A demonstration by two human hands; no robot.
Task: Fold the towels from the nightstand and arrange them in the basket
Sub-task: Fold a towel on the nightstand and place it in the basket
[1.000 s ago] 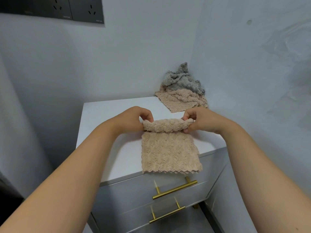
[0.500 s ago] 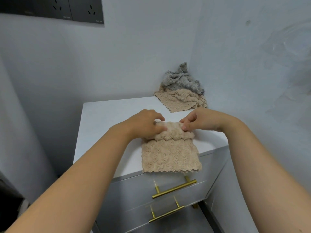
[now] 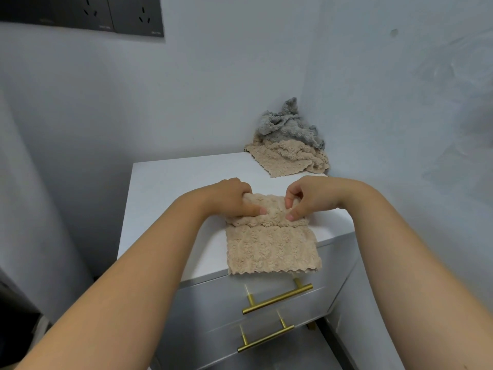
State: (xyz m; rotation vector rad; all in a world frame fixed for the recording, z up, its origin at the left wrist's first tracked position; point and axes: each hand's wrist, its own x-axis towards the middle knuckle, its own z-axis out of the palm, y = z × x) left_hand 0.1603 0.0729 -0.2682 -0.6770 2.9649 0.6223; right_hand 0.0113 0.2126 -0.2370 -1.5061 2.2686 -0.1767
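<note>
A beige fluffy towel (image 3: pixel 269 247) lies on the white nightstand top (image 3: pixel 170 193), its near edge hanging slightly over the front. Its far end is rolled up into a thick bundle. My left hand (image 3: pixel 234 198) grips the left part of that roll, fingers curled over it. My right hand (image 3: pixel 306 198) pinches the right part with thumb and fingertips. At the back right corner lies a crumpled beige towel (image 3: pixel 288 158) with a grey towel (image 3: pixel 288 126) heaped on top. No basket is in view.
The nightstand stands in a corner, walls close behind and on the right. Two drawers with brass bar handles (image 3: pixel 277 299) face me below the towel. Dark wall sockets (image 3: pixel 133 14) sit high on the back wall.
The roll has come toward me and grown thicker as more towel was wound in. Both hands moved from the roll's ends toward its middle and now press it down on the top.
</note>
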